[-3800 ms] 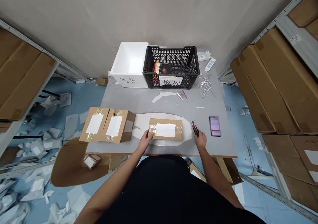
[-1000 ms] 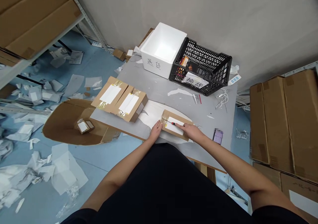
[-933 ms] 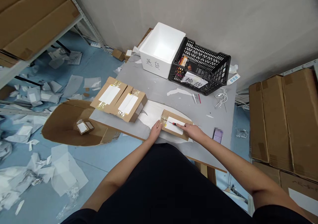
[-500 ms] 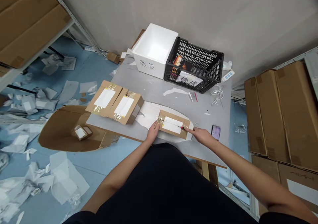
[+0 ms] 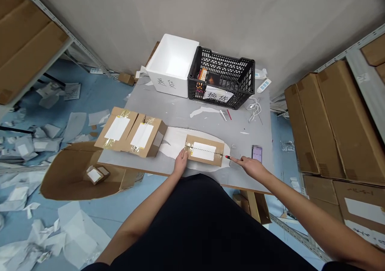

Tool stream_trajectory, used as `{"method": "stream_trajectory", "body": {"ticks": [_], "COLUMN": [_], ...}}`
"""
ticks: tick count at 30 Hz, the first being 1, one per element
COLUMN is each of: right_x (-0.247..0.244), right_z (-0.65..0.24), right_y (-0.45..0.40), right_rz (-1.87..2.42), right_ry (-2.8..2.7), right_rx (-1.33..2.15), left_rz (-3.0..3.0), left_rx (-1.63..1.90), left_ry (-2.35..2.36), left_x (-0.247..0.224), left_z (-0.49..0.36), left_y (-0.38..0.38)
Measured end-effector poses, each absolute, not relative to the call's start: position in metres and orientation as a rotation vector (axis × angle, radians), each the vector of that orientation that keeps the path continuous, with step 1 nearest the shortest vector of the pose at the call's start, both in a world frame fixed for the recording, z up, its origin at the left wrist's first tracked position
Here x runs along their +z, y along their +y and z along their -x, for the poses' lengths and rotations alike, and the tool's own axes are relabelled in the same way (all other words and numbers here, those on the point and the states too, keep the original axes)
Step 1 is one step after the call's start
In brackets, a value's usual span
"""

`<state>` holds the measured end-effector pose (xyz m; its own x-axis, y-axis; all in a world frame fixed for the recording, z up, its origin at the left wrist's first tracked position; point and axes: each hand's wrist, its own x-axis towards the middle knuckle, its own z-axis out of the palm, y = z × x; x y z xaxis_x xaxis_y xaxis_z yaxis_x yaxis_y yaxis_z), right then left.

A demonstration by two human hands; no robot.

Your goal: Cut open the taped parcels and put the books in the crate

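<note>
Surface: grey surface (image 5: 180, 116) held taped cardboard box (image 5: 204, 150).
Left hand (image 5: 181, 162): rested on box's left end.
Right hand (image 5: 251, 166): apart, pinching red-tipped tool (image 5: 227, 157) beside box.

The far side of the table (image 5: 177, 116) had a passable strip between the taped box (image 5: 204, 150) and the black basket (image 5: 237, 72). On the left, the paired boxes (image 5: 129, 132) blocked the way. On the right, the phone (image 5: 256, 154) sat just past the right hand (image 5: 251, 166), and the white cable (image 5: 254, 111) lay farther back.

Matt cardboard carton (image 5: 204, 152), glossy clear tape (image 5: 189, 147), rough white foam box (image 5: 168, 82), black plastic crate (image 5: 221, 78)
</note>
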<state>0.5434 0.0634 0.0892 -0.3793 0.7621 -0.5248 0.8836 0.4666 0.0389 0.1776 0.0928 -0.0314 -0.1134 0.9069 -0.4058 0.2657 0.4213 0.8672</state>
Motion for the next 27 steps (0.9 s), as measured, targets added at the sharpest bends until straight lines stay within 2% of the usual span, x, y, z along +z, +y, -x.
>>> {"method": "stream_trajectory", "body": {"ticks": [10,14,17,21,27], "right_x": [0.091,0.092,0.089,0.076,0.04], "right_z": [-0.552,-0.576,-0.586,-0.567,-0.516], "right_y": [0.039,0.016,-0.003,-0.017,-0.013], "right_rz": [-1.476,-1.701,-2.035,-2.474,-2.849], "right_ry": [2.228,2.115,2.063,1.799,1.338], "right_rx": [-0.367,-0.503,-0.824,-1.421,-2.063], "left_rz": [-1.108,-1.174,-1.371,-1.769,-2.165], "left_rx": [0.736,0.738,0.757,0.684,0.25], "left_ry": [1.673,1.687,1.665,1.56,1.017], "left_x": [-0.032,-0.028,-0.02,0.0,0.019], "left_z": [-0.174,-0.173,-0.173,-0.174,-0.189], "left_y": [0.095,0.098,0.103,0.118,0.147]}}
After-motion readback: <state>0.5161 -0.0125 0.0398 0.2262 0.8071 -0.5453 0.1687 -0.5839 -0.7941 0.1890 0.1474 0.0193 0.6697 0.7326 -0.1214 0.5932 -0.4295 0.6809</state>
